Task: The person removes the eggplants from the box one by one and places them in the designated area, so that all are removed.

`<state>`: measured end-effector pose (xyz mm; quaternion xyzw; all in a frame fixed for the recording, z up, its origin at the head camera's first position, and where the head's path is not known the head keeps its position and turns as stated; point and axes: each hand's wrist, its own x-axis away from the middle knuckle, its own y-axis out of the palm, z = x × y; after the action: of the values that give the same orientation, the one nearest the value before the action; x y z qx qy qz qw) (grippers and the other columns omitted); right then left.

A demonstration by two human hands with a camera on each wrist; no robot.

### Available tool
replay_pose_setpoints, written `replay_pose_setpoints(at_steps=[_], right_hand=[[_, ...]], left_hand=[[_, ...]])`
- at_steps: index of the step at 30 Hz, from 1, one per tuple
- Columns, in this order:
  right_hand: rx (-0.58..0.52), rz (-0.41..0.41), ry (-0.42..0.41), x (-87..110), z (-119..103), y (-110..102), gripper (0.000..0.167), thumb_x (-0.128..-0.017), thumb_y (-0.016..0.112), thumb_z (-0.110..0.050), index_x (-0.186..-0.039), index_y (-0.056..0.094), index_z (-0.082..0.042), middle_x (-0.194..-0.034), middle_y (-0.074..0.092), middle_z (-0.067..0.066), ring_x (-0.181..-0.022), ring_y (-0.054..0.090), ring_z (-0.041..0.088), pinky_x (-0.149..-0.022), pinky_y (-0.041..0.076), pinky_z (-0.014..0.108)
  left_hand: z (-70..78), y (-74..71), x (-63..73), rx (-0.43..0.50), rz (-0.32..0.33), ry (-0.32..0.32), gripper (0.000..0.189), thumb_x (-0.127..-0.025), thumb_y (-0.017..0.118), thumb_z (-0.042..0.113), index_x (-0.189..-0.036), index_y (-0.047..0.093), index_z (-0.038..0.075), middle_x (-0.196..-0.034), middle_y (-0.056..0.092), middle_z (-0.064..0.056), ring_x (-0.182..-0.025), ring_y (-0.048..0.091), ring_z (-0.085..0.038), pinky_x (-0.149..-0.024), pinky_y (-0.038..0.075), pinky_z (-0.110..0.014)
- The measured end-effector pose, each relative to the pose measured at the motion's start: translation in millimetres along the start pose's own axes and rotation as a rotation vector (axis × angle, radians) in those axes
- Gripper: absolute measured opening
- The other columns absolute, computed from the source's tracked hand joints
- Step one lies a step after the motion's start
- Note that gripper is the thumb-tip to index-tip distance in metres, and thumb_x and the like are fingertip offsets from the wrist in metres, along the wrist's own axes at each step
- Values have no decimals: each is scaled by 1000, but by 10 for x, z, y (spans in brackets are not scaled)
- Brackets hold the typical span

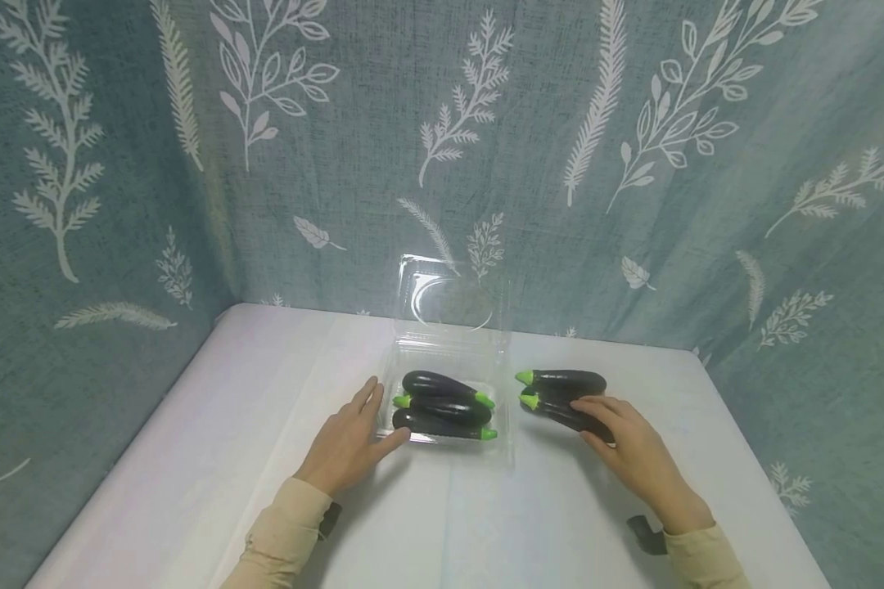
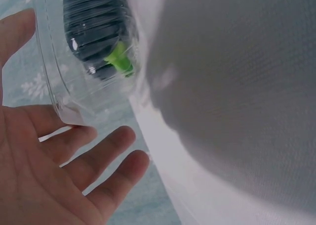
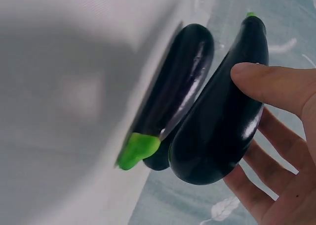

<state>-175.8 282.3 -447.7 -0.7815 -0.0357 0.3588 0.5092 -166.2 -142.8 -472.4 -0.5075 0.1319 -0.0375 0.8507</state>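
A clear plastic clamshell box (image 1: 506,409) stands with its lid (image 1: 453,298) raised at the back. Inside it lie three eggplants (image 1: 449,409), dark purple with bright green caps. At the box's left front corner is my left hand (image 1: 346,442), its fingers spread and relaxed. The left wrist view has those fingers (image 2: 106,151) right at the box's rim (image 2: 47,71). Right of the box, my right hand (image 1: 633,446) grips an eggplant (image 3: 222,106) between thumb and fingers. Beside that one lies another eggplant (image 3: 175,76), and part of a third shows behind them.
A white cloth covers the table (image 1: 265,368). Blue-green curtains (image 1: 545,106) with white leaf prints hang behind the table and along both sides. Dark wrist straps (image 1: 647,536) sit below the beige sleeves (image 1: 283,523).
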Motion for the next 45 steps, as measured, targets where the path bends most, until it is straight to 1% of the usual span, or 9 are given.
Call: replay_pose_setpoints(at_steps=[5, 11, 15, 20, 35, 45], right_hand=[[27, 1, -37, 5, 43, 17, 55, -72, 88, 4, -122, 72, -9, -121, 68, 13, -112, 63, 34, -95, 51, 52], [47, -19, -65, 26, 109, 45, 55, -73, 87, 2, -125, 72, -9, -121, 68, 13, -110, 64, 36, -91, 53, 54], [52, -51, -64, 26, 156, 64, 54, -73, 87, 3, -124, 72, -8, -123, 67, 16, -111, 64, 38, -92, 53, 55], [56, -82, -58, 16, 190, 83, 54, -72, 88, 4, -122, 72, -7, -123, 67, 19, -111, 64, 40, -93, 52, 56], [78, -82, -71, 5, 258, 167, 54, -66, 90, 6, -116, 74, -7, -119, 68, 18, -106, 66, 39, -88, 54, 55], [81, -88, -56, 19, 297, 218, 55, -65, 91, 6, -115, 73, -7, -119, 68, 18, -106, 66, 39, -90, 54, 55]], left_hand=[[15, -17, -1, 1, 2, -3, 89, -96, 62, 56, -152, 38, -8, -161, 32, -22, -129, 51, -50, -106, 43, -58], [23, -32, -14, 8, -19, -17, 89, -96, 61, 57, -153, 36, -7, -162, 31, -22, -132, 48, -49, -108, 41, -58], [18, -30, -21, 22, -30, -21, 90, -96, 61, 57, -154, 34, -7, -163, 29, -21, -135, 46, -48, -110, 40, -58], [10, -23, -25, 29, -24, -18, 90, -96, 61, 57, -153, 35, -7, -162, 29, -22, -134, 47, -49, -109, 40, -58], [-2, -6, -17, 23, -19, -20, 90, -95, 61, 58, -153, 36, -6, -162, 30, -21, -132, 48, -49, -108, 41, -59], [1, -2, -13, 17, -15, -18, 91, -95, 62, 59, -153, 37, -7, -162, 31, -21, -131, 49, -49, -108, 42, -58]])
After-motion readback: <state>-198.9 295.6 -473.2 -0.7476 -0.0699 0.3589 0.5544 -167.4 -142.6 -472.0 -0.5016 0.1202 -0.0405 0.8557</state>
